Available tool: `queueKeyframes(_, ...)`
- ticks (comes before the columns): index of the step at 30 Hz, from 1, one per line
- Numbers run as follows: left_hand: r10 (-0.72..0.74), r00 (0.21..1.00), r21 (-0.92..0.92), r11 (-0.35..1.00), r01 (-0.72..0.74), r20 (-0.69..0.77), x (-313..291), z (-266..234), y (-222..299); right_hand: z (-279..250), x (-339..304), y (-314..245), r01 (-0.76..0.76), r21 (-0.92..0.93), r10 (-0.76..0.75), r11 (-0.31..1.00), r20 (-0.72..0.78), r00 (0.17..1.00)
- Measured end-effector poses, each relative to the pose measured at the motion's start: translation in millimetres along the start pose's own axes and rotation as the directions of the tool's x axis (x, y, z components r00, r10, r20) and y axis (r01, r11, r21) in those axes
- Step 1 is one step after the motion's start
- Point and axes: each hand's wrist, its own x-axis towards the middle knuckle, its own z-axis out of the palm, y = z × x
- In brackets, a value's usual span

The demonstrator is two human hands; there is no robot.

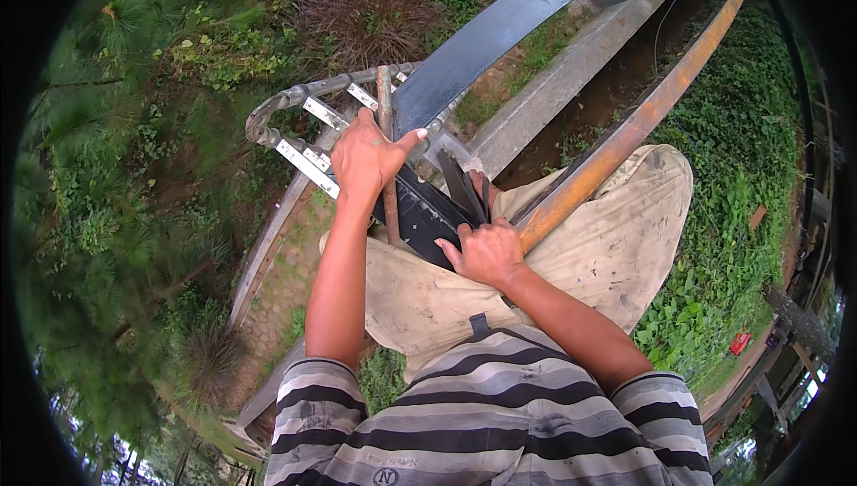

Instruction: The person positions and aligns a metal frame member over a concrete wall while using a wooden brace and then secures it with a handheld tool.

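My left hand (364, 157) lies across a rusty metal rod (386, 93), its thumb on one side and its fingers on the other. The fingertips are partly hidden. The rod crosses a black metal beam (424, 205), which runs up to a wide dark-painted curved section (500, 35). My right hand (486, 254) curls over the beam's near part, thumb pointing left, beside the near end of an orange-brown rusty rail (616, 142). Thin dark flat pieces (461, 187) stand just above the right hand. I sit straddling the beam in stained beige trousers (589, 254).
Left of the beam is a grey pipe ladder (303, 98) with white rungs. Below lie a concrete ledge (562, 84) and a stone-paved path (277, 263). Green ground plants (714, 245) cover the right side; pine branches (116, 129) fill the left. A reddish bush (366, 8) grows ahead.
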Motion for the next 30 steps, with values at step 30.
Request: queueKeyframes(30, 0.259, 0.960, -0.093, 0.964, -0.249, 0.109, 19.5, -9.6, -26.9, 3.2, 3.3, -12.1, 0.052, -0.142, -0.068, 0.989, -0.111, 0.991)
